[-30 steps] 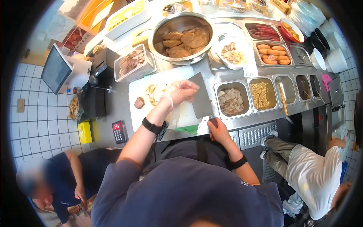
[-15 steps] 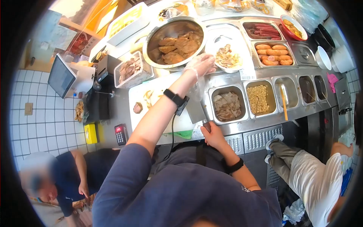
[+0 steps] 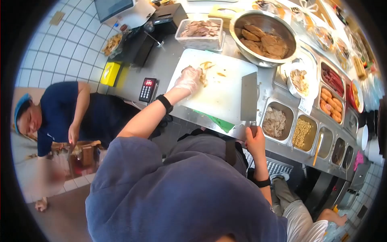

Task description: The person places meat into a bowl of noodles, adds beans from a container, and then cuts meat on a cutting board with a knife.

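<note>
My left hand [image 3: 188, 80], in a clear plastic glove, is on the white cutting board [image 3: 225, 101]. Its fingers curl down over a piece of meat [image 3: 202, 80], which they mostly hide. Thin brown scraps [image 3: 207, 65] lie just beyond the fingertips. In my right hand [image 3: 255, 142] is the handle of a cleaver [image 3: 248, 97]. The wide blade lies along the board's right edge, pointing away from me. A white bowl of sliced food [image 3: 299, 79] stands right of the blade.
A steel bowl of large brown meat pieces [image 3: 264, 40] and a tub of sliced meat [image 3: 199, 30] stand behind the board. Steel pans [image 3: 278, 123] line the right. A keypad device [image 3: 147, 89] sits left. Co-workers are at left [image 3: 60, 109] and lower right [image 3: 298, 205].
My left hand has moved left from beside the white bowl to the food on the board. My right hand still holds the cleaver. The view has turned left.
</note>
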Demonstrator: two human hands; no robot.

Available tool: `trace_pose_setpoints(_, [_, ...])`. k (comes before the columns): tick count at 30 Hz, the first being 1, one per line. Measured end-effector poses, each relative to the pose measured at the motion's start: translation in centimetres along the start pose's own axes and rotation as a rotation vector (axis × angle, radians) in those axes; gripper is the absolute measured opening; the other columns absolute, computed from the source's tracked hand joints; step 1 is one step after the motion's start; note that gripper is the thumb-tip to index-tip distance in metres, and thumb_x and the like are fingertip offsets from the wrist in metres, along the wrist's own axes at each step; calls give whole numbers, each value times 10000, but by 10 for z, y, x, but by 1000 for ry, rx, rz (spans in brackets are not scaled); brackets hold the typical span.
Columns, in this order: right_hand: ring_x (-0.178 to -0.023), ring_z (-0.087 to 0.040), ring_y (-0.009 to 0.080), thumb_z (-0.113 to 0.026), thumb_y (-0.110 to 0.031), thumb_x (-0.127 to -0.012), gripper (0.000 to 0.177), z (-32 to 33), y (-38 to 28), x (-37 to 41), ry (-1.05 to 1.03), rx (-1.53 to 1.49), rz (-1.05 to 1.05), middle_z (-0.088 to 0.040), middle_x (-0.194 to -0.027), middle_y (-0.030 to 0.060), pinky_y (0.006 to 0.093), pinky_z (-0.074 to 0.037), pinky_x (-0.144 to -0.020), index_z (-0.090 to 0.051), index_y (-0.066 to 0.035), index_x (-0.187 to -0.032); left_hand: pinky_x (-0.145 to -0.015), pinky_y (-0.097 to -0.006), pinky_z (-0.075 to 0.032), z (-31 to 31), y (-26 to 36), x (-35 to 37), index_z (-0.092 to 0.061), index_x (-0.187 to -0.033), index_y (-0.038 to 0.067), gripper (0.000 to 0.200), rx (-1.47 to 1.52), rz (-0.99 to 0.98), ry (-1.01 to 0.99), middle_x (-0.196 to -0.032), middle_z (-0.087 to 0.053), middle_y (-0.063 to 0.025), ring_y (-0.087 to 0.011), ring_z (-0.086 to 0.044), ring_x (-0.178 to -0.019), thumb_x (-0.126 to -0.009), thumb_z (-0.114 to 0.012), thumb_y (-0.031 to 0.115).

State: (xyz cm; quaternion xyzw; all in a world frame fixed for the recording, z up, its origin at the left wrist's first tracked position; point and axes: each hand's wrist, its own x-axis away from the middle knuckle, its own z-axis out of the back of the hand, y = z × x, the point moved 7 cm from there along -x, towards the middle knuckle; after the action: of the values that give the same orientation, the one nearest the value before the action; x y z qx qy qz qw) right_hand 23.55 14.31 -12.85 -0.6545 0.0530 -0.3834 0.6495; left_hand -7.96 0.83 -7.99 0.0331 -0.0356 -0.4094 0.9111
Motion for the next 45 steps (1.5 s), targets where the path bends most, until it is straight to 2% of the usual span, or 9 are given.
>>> trace_pose_setpoints(6, [-396, -481, 105, -567, -242, -931, 227, -1, -1, 0, 20, 156, 25, -482, -532, 23, 258, -363, -337, -444, -57, -884, -758, -429, -496, -46, -4, -3, -534, -1016, 33, 276, 339, 60, 170, -976, -590, -194, -358, -592, -952, -780, -603, 158])
trace_pose_setpoints(9, [-396, -482, 107, -566, -249, -932, 234, -6, -1, 4, 59, 185, 1, -485, -545, 23, 255, -363, -335, -438, -56, -890, -720, -421, -516, -91, -18, -44, -542, -1014, 67, 226, -249, -9, 185, -974, -592, -152, -316, -613, -924, -811, -584, 157])
trace_pose_setpoints(13, [-397, -487, 110, -560, -246, -934, 229, -15, -7, 11, 119, 220, 6, -486, -553, 24, 255, -365, -336, -440, -54, -899, -671, -411, -519, -8, -7, -38, -594, -927, 116, 145, 331, 329, 89, -941, -591, -102, -273, -637, -859, -782, -579, 112])
trace_pose_setpoints(16, [-396, -488, 113, -552, -238, -936, 221, -22, -8, 14, 145, 179, -19, -487, -552, 27, 258, -370, -339, -443, -47, -906, -680, -413, -516, -31, 39, -37, -610, -877, 101, 117, 266, -209, 277, -939, -595, -93, -288, -631, -875, -764, -581, 112])
trace_pose_setpoints(22, [-390, -492, 120, -545, -225, -939, 213, -32, -16, 20, 197, 192, -37, -489, -530, 36, 260, -369, -345, -453, -35, -905, -743, -391, -493, -50, 96, -36, -610, -839, 104, 116, 117, -572, 393, -891, -589, -83, -261, -588, -923, -754, -531, 107])
trace_pose_setpoints(29, [-397, -514, 127, -574, -242, -927, 248, -34, -10, 20, 287, 411, 89, -504, -513, 44, 273, -393, -373, -457, -32, -863, -757, -385, -496, -36, 16, -58, -613, -810, 88, 101, -7, -299, 242, -860, -601, -88, -257, -597, -886, -763, -527, 114])
trace_pose_setpoints(32, [-404, -519, 131, -578, -244, -925, 256, -38, -16, 21, 294, 432, 88, -501, -512, 44, 276, -397, -376, -454, -33, -853, -782, -373, -491, -6, -4, -44, -610, -792, 82, 87, 114, -401, 390, -853, -603, -90, -285, -596, -905, -761, -544, 128])
trace_pose_setpoints(38, [-427, -555, 169, -610, -280, -902, 321, -45, -33, 24, 272, 375, -89, -537, -558, 95, 325, -428, -394, -446, -14, -828, -847, -359, -477, 7, -87, -6, -629, -858, 74, 183, 240, 25, 643, -916, -632, -106, -295, -579, -950, -757, -665, 221])
trace_pose_setpoints(45, [-448, -546, 134, -587, -347, -926, 380, -47, -33, 11, 167, 207, -132, -551, -606, 75, 279, -430, -387, -456, -4, -831, -735, -316, -517, -32, -98, 10, -588, -925, 71, 389, 763, 148, 306, -882, -641, -85, -203, -614, -800, -657, -814, 241])
